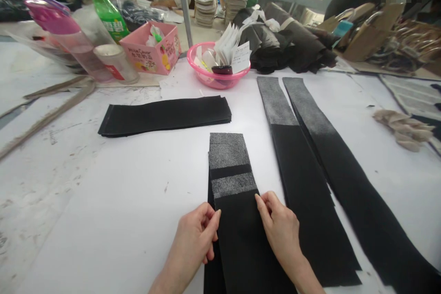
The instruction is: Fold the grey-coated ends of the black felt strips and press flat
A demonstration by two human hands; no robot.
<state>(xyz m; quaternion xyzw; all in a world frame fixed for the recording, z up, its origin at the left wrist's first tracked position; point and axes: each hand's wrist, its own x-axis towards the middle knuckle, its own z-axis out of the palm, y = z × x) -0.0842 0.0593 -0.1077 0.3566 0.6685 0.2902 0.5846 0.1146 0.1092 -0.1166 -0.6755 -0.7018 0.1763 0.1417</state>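
Observation:
A black fabric strip (246, 239) lies lengthwise in front of me, on top of others with grey speckled ends. My left hand (196, 239) is closed at its left edge, thumb against forefinger. On the opposite edge, my right hand (280, 225) pinches the same strip near its top corner. Beyond it, the speckled ends (227, 149) of the strips beneath show in staggered bands. To the right, two rows of overlapping strips (306, 183) run away from me, also speckled at the far end. A stack of black strips (165, 117) lies crosswise at the upper left.
Behind the strips stand a pink basin (217, 80) with papers, a pink box (151, 50), a white cup (117, 64) and a green bottle (105, 9). Dark fabric (285, 41) is heaped at the back. A beige cloth bundle (401, 128) lies right. A person sits across the table.

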